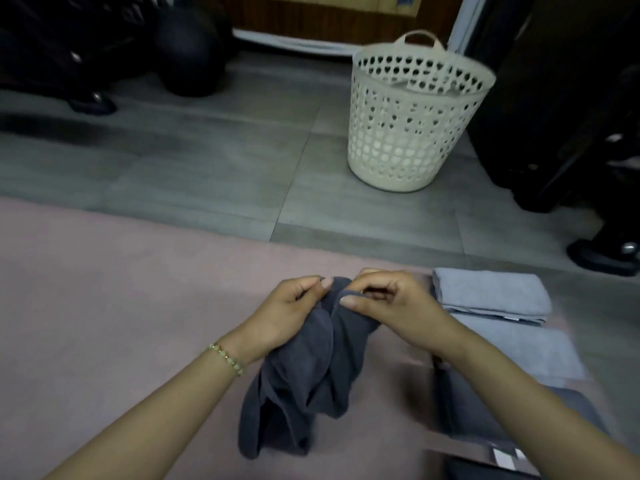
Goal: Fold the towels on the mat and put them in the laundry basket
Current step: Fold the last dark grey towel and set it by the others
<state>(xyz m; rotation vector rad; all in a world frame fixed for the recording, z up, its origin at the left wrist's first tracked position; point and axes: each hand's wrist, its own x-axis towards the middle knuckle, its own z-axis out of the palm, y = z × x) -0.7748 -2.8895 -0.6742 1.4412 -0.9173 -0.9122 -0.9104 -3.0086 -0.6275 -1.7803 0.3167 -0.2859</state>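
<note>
Both hands (left (287, 306), right (388, 299)) pinch the dark towel (304, 375).

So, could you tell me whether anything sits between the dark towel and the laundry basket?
Nothing visible does. The left hand and right hand pinch the dark grey towel; only bare mat and floor tiles lie between it and the laundry basket. The folded light grey towels sit off to the right.

Our left hand (287, 313) and right hand (389, 299) cover the top edge of the dark grey towel (304, 372) where they pinch it. Our right forearm (519, 389) hides part of a darker towel (464, 407), which the bottom edge also cuts off, and we cannot tell what lies inside the laundry basket (412, 133).
</note>
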